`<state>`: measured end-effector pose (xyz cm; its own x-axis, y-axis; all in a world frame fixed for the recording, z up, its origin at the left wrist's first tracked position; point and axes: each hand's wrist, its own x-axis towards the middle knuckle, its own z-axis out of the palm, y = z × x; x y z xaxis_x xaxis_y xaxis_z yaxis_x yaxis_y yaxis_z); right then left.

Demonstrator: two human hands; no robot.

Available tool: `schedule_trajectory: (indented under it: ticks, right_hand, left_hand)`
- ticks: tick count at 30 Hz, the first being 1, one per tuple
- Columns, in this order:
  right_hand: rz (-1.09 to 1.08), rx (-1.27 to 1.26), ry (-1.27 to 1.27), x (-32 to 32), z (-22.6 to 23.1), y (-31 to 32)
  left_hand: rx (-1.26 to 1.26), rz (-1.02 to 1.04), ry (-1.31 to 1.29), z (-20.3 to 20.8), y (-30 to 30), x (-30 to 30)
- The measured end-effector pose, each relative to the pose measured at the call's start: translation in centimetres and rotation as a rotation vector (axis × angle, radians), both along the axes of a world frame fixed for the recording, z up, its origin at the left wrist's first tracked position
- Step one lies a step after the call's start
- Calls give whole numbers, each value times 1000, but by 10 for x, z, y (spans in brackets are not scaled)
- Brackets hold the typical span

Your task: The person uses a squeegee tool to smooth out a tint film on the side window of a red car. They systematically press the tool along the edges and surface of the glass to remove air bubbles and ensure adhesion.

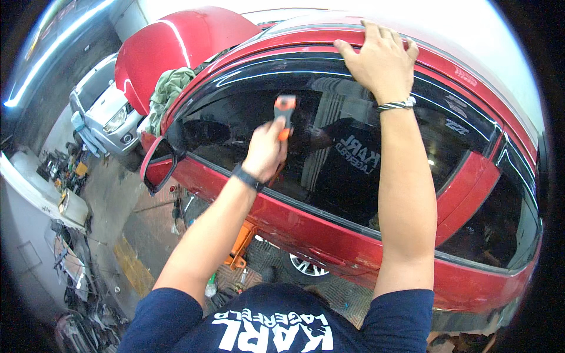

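My left hand (266, 152) is closed around the handle of a grey and orange scraper (285, 106). The scraper's wide head points up, in front of the dark side window (253, 112) of a red car; whether its edge touches the glass I cannot tell. My right hand (385, 63) lies with fingers spread on the red roof edge (329, 40), above the same window. Pale stickers (456, 109) show on the glass to the right, and my shirt is reflected in it.
The red side mirror (159, 165) sticks out left of the window. Beyond it, a green cloth (170, 88) lies by the raised red hood (182, 44). A silver car (103, 106) stands farther left. Below are an orange jack-like tool (240, 244) and a wheel (308, 265).
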<state>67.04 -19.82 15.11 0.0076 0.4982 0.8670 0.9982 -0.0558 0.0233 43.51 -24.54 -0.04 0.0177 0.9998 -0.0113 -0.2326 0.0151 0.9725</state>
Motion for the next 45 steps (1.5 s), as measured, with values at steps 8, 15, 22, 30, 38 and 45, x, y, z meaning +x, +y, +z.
schedule_trajectory:
  ticks: [8,15,22,30,38,45]
  right_hand:
    - [8,-5,26,-4,1,-1]
    - [22,33,13,-4,-1,1]
    - [69,70,11,-3,-2,0]
    - [68,51,-4,-6,0,0]
    - [60,61,-2,-6,0,1]
    - [62,65,-27,-4,1,0]
  left_hand:
    - [44,-1,15,18,6,5]
    - [31,11,61,13,1,16]
    - [40,11,7,2,-9,27]
    - [19,41,-15,3,-7,29]
    - [103,11,16,21,-4,31]
    - [91,13,-18,2,-5,44]
